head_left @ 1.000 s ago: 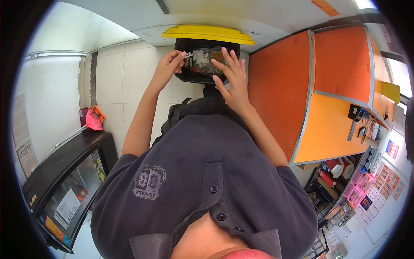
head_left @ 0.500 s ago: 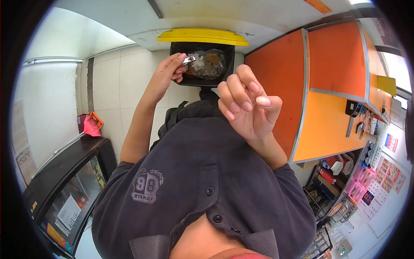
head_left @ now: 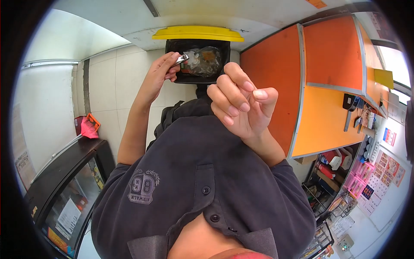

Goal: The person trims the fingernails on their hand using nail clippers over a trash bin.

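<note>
A silver nail clipper [head_left: 181, 59] is pinched between the thumb and fingers of my left hand [head_left: 161, 71], over the left side of a black bin [head_left: 194, 80]. The bin has a clear plastic bag and litter [head_left: 205, 60] inside. My right hand [head_left: 246, 99] is raised in front of my chest, palm facing me. Its fingers are loosely curled, with the thumb tip close to the index fingertip and nothing visible in them. The two hands are apart.
A yellow lid [head_left: 198, 32] stands up behind the bin. To the right are orange cabinet panels [head_left: 274, 77]. A black glass-fronted cabinet [head_left: 64, 177] is at left, near a pink dustpan-like item [head_left: 89, 128]. Shelves with goods [head_left: 332, 168] stand at lower right.
Both hands and the bin appear slightly further left in view. The right thumb has come closer to the index fingertip. The left hand keeps its hold on the nail clipper.
</note>
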`<state>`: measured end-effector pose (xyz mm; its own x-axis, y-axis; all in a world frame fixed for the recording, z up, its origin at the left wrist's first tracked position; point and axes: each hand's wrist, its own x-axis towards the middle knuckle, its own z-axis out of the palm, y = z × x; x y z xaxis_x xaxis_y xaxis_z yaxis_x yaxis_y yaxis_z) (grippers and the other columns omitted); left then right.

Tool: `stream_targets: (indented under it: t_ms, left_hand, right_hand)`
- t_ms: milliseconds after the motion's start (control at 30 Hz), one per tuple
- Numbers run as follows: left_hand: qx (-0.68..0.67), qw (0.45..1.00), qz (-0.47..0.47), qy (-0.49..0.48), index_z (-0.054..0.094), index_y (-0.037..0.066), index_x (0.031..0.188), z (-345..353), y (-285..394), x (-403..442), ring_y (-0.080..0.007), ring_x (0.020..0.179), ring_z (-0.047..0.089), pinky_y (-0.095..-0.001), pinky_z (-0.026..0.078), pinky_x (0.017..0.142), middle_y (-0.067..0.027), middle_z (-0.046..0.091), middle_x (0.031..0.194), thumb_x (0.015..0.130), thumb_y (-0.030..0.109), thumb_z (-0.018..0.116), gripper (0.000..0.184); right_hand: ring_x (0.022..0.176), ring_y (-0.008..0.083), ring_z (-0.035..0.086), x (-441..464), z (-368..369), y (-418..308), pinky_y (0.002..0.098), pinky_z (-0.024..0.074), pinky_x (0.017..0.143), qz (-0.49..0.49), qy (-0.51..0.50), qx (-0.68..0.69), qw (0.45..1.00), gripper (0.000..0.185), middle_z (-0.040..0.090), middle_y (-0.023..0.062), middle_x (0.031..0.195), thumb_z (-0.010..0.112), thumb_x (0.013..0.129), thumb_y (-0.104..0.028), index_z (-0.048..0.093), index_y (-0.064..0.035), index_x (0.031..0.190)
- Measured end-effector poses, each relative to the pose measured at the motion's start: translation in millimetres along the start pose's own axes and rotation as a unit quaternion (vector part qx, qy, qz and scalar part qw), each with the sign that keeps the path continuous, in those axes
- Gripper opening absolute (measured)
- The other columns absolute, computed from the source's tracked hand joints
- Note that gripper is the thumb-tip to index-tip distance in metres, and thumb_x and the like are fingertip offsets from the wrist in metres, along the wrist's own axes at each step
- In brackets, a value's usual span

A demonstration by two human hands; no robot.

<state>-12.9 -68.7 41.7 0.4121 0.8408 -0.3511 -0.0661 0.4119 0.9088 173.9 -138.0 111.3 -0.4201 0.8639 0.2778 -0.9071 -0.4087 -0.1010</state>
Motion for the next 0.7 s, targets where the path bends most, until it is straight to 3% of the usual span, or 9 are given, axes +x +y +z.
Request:
stream_targets:
  t_ms: [233,333,433,700]
  left_hand:
    - [0.008,1.0,0.004,-0.012,0.057,0.001,0.092,0,2,-2,-0.0031,0.054,0.027,-0.0194,0.028,0.052,0.0061,0.032,0.062,0.093,0.033,0.041,0.036]
    - [0.005,1.0,0.003,-0.008,0.057,0.001,0.092,-3,0,-2,-0.0031,0.054,0.027,-0.0193,0.028,0.052,0.0061,0.032,0.062,0.093,0.034,0.041,0.036]
    - [0.0,1.0,-0.001,0.001,0.057,0.001,0.092,-4,0,-4,-0.003,0.053,0.027,-0.0191,0.028,0.052,0.0061,0.032,0.061,0.093,0.034,0.042,0.036]
    - [-0.004,1.0,-0.003,-0.004,0.057,0.001,0.092,-7,-1,-6,-0.0029,0.053,0.026,-0.0188,0.027,0.051,0.0059,0.032,0.061,0.092,0.034,0.043,0.035]
  right_hand:
    - [0.068,0.0152,0.043,1,5,2,0.027,0.0471,0.06,0.022,0.012,0.003,1.0,0.012,0.042,0.0001,0.065,0.048,0.079,-0.019,0.037,-0.0129,0.079]
    - [0.066,0.0153,0.043,1,12,4,0.0272,0.0466,0.058,-0.015,0.026,-0.143,0.989,0.012,0.042,0.0014,0.065,0.05,0.079,-0.017,0.039,-0.0112,0.08]
    - [0.068,0.0136,0.049,-3,22,11,0.0272,0.0444,0.067,-0.074,0.036,-0.3,0.95,0.011,0.051,0.0071,0.079,0.054,0.079,-0.004,0.047,-0.0043,0.087]
    - [0.069,0.0089,0.047,-4,28,14,0.0222,0.0399,0.068,-0.088,0.032,-0.364,0.927,0.019,0.051,0.0069,0.086,0.059,0.075,0.002,0.048,-0.0008,0.09]
